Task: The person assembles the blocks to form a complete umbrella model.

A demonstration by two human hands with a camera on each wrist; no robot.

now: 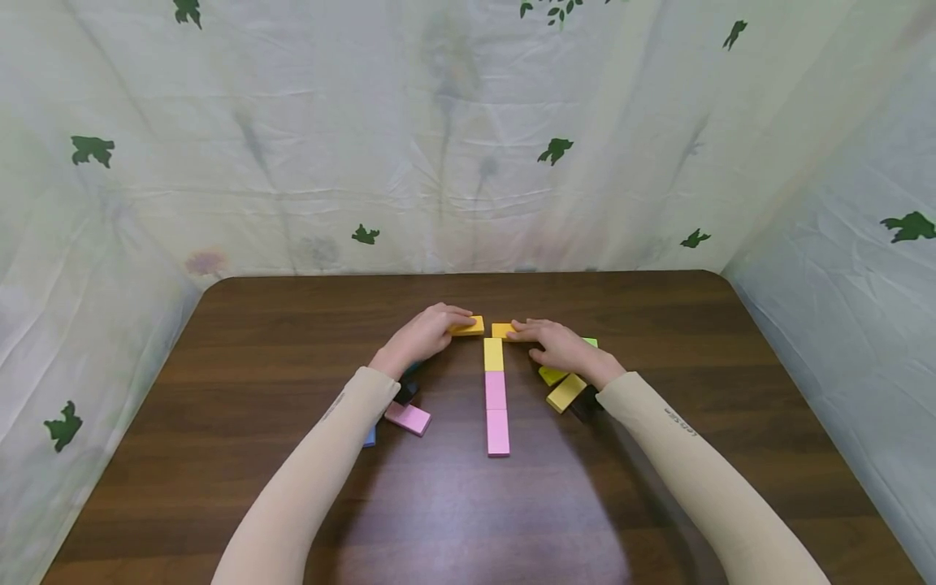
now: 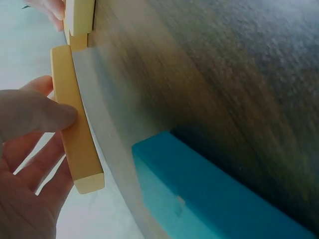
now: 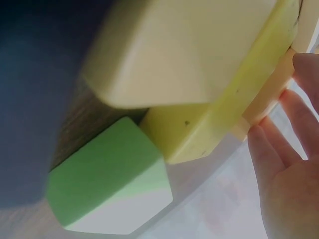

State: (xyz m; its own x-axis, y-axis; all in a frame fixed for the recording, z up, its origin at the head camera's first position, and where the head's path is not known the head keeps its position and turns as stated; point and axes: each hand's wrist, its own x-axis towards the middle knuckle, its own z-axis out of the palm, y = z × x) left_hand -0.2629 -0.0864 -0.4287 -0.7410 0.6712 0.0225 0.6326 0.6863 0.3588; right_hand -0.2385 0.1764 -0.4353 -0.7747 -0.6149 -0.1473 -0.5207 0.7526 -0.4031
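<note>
My left hand [image 1: 426, 331] pinches an orange-yellow block [image 2: 77, 122] between thumb and fingers, at the far end of a row on the table. My right hand [image 1: 561, 348] rests its fairly straight fingertips on a second orange-yellow block [image 1: 502, 331], with its thumb apart from that block. Between the hands, a yellow block [image 1: 493, 355] and two pink blocks, the middle one [image 1: 495, 391] and the near one [image 1: 498, 432], lie end to end in a straight line. A narrow gap separates the two orange-yellow blocks.
Beside the left forearm lie a teal block [image 2: 199, 184], a black block [image 1: 405, 394], a loose pink block [image 1: 409, 418] and a blue block [image 1: 370, 437]. Under the right wrist are a yellow block [image 1: 566, 393], a yellow-green block [image 1: 552, 375], a green block [image 3: 109, 174] and dark pieces.
</note>
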